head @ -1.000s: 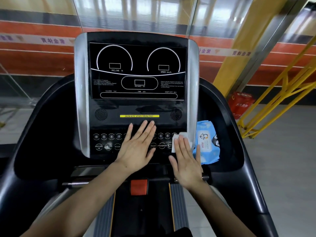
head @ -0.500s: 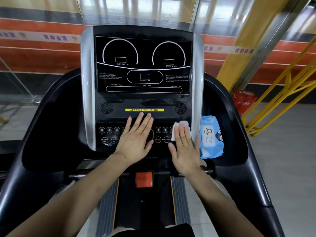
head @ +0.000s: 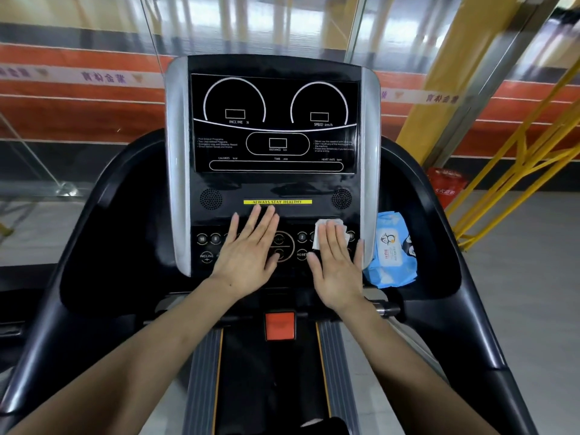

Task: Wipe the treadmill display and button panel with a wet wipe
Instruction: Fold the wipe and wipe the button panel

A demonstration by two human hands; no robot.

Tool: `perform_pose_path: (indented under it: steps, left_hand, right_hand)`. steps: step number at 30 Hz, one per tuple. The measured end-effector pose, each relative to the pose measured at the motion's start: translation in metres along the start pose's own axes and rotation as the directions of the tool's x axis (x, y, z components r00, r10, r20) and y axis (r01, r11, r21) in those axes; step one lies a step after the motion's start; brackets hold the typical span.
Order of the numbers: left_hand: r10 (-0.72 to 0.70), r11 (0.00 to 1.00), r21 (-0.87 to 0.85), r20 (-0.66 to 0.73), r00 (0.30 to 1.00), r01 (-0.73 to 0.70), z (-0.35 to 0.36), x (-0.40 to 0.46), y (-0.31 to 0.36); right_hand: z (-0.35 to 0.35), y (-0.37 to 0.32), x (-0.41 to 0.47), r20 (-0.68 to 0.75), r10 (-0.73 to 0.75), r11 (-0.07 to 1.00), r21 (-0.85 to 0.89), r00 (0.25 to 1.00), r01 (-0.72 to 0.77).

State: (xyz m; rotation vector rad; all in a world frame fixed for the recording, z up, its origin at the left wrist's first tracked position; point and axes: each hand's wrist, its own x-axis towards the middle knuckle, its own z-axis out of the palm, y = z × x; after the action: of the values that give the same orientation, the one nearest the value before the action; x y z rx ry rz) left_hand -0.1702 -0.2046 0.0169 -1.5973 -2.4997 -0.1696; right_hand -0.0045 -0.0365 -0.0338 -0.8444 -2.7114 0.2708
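Observation:
The treadmill console fills the middle of the view. Its black display [head: 274, 124] with two dial outlines sits above the button panel [head: 205, 246]. My left hand [head: 249, 249] lies flat on the middle of the button panel, fingers spread, holding nothing. My right hand [head: 337, 265] presses a white wet wipe [head: 326, 226] flat against the right side of the button panel. The wipe sticks out beyond my fingertips, and most of it is hidden under the hand.
A blue pack of wet wipes [head: 392, 252] rests in the tray right of the console. A red safety key block [head: 280, 326] sits below the panel. Black handrails [head: 477, 309] curve along both sides. Yellow railings [head: 518, 158] and a red box [head: 445, 186] stand at right.
My right hand has slid the wipe a little upward over the right-hand buttons. My left hand stays flat on the panel. The camera view has shifted slightly.

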Motion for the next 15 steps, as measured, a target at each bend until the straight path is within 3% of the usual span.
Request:
perform_pose_path:
  steps: [7, 15]
  left_hand:
    - [0.031, 1.0, -0.004, -0.01, 0.999, -0.031, 0.001, -0.004, -0.004]
    - [0.026, 0.999, -0.021, -0.018, 1.0, -0.026, 0.002, -0.014, -0.016]
  right_hand:
    - [0.024, -0.002, -0.06, 0.092, -0.038, 0.999, 0.008, 0.995, 0.038]
    - [0.005, -0.022, -0.009, 0.036, -0.006, 1.0, -0.018, 0.999, 0.007]
